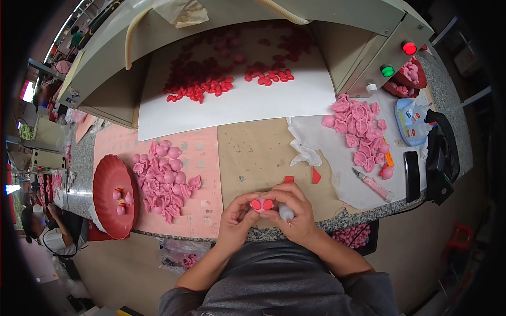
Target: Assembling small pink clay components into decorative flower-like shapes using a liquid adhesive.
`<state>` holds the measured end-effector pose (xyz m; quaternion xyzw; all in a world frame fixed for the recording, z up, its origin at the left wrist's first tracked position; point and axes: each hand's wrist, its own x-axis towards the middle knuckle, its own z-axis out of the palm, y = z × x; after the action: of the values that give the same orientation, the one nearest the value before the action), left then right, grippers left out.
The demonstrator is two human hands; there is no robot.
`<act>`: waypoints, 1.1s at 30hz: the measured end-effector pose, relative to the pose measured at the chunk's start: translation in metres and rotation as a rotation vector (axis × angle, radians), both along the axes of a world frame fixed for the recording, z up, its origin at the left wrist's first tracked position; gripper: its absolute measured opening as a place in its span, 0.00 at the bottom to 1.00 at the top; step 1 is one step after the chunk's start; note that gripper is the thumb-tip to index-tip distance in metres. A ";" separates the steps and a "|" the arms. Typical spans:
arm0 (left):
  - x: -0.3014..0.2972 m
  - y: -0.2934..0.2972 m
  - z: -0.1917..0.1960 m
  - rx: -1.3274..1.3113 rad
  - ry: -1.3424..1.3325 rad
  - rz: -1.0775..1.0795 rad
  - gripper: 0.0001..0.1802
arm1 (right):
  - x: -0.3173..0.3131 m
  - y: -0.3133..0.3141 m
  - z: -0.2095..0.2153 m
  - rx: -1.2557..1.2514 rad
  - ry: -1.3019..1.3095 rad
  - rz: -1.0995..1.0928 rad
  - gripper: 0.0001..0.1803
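Note:
Close to the front edge of the bench, my left hand (237, 217) and my right hand (298, 217) meet around a small pink rubbery piece (262, 210). Two red oval pads (256, 204) sit side by side on its upper face. My fingertips press it from both sides and hide its lower part. A small translucent squeeze bottle (286, 212) is also tucked in the curled fingers of my right hand. Just beyond my fingers, small flat red pieces (316, 175) lie on the brown paper.
Pink petal-like parts (163, 176) lie heaped at left beside a red scalloped bowl (113, 226); another pink heap (358, 126) lies at right. A pink tube (377, 188), black phone (411, 176) and blue tray (411, 122) stand nearby. Under the grey hooded machine (363, 58) are red pieces (197, 87).

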<state>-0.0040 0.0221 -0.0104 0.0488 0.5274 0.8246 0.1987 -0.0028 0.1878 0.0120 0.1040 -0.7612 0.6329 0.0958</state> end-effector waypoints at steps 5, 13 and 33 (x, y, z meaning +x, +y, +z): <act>-0.002 0.014 0.010 0.113 -0.110 0.047 0.20 | 0.000 -0.001 -0.003 -0.122 -0.106 -0.037 0.18; -0.005 0.010 0.005 0.212 -0.113 -0.010 0.18 | 0.001 -0.001 -0.008 -0.140 -0.072 -0.035 0.16; -0.003 0.006 -0.001 0.257 -0.123 -0.012 0.18 | 0.002 -0.004 -0.006 -0.222 -0.119 -0.015 0.13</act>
<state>-0.0065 0.0284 -0.0117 0.0263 0.4040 0.8856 0.2278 -0.0006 0.1835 0.0057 0.0492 -0.6914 0.7177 0.0663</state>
